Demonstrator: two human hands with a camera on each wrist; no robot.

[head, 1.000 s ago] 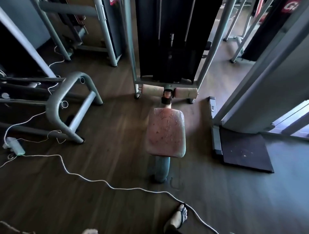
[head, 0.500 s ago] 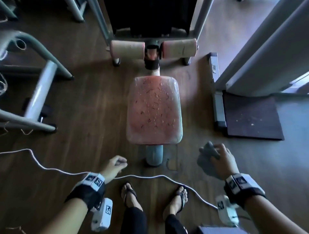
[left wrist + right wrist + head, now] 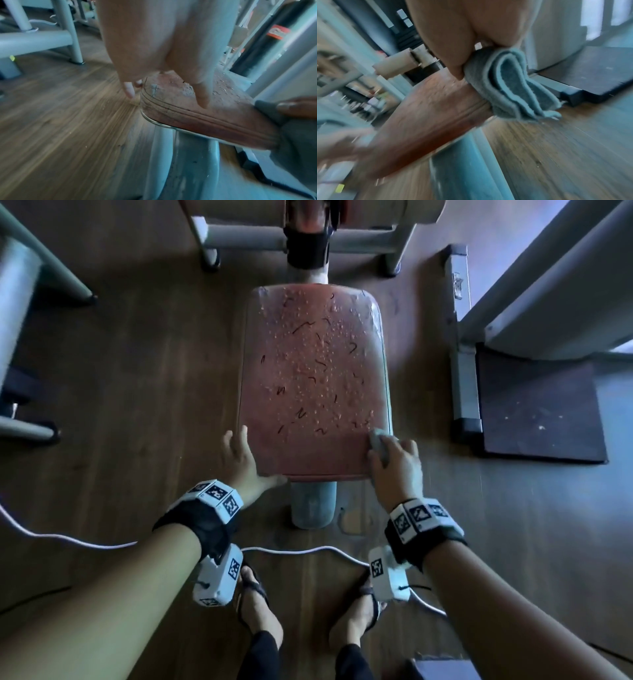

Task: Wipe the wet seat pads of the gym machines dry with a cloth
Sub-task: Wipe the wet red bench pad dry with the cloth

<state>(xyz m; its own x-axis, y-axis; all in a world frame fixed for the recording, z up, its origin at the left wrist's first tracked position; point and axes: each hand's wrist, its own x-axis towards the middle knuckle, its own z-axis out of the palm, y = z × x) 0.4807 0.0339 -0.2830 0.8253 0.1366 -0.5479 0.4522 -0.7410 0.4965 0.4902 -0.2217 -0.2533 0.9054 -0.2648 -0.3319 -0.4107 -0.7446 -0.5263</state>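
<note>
A red seat pad [image 3: 313, 378] covered in water drops and dark cracks stands on a grey post in front of me. My left hand [image 3: 241, 455] rests at its near left corner: the thumb lies along the front edge and the fingers [image 3: 128, 92] reach down the left side, fairly straight. My right hand [image 3: 394, 457] grips a folded grey-blue cloth [image 3: 378, 441] and presses it on the near right corner. In the right wrist view the cloth [image 3: 505, 86] hangs folded over that edge. The strip of pad [image 3: 308, 457] nearest me looks free of drops.
A grey post [image 3: 312, 505] carries the seat. A white cable [image 3: 308, 549] runs over the wooden floor in front of my sandalled feet [image 3: 255, 607]. A dark mat [image 3: 537, 412] and a grey machine frame [image 3: 548, 285] stand right; grey tubing [image 3: 20, 320] left; roller pads [image 3: 394, 210] behind.
The view has come in close over the seat. Both hands moved forward from above the floor to the pad's near corners, the right one bringing the cloth onto the pad.
</note>
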